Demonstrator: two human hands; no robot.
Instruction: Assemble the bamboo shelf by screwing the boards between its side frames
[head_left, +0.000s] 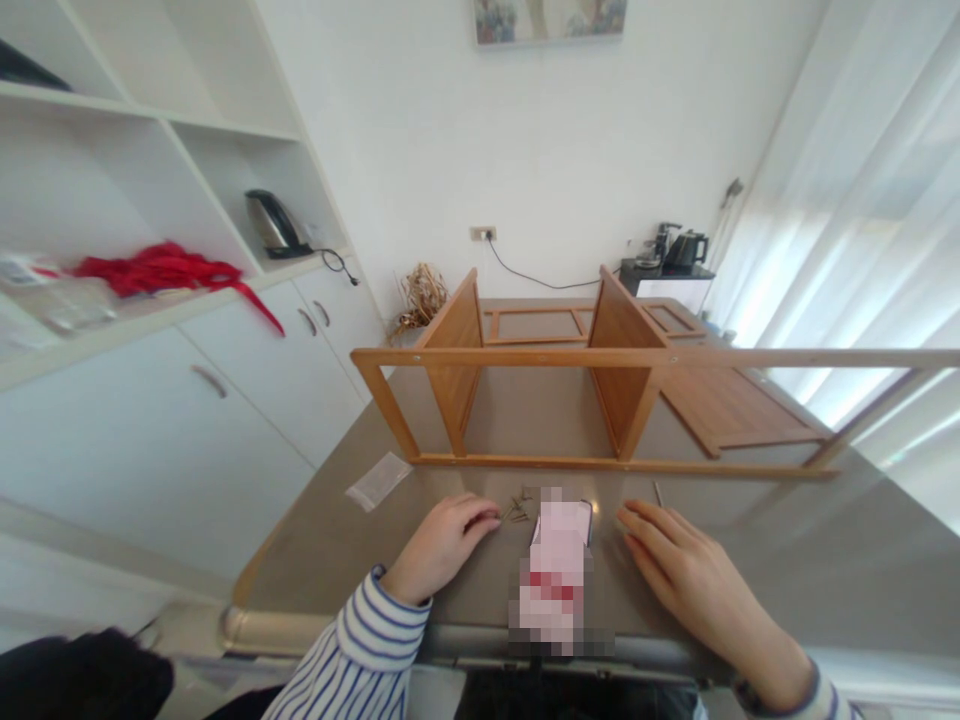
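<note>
A small heap of screws (517, 510) lay at the lower middle of the frame, on the grey table (315, 565), immediately right of the left hand's fingertips. The left hand (444, 545) was clearly the nearer one; its fingers were bent and drawn together toward the screws, but whether they pinched one could not be told. The screws pointed in mixed directions, so the heap had no single long axis.

The right hand (679, 560) rested lower right, palm down, its fingers lying close alongside one another. A thin metal rod (658, 493) showed just past its knuckles, pointing up the frame; whether the hand gripped it was hidden. Between the hands lay a pink item (556, 565), blurred out, its long axis running up and down the frame, parting the right hand from the screws.

Beyond both hands the wooden frame (540, 462) stretched from the centre to the right edge, its long axis crosswise, its bottom rail apart from all the fingers. A clear plastic bag (379, 481) lay left of the screws, near that rail's left end.
</note>
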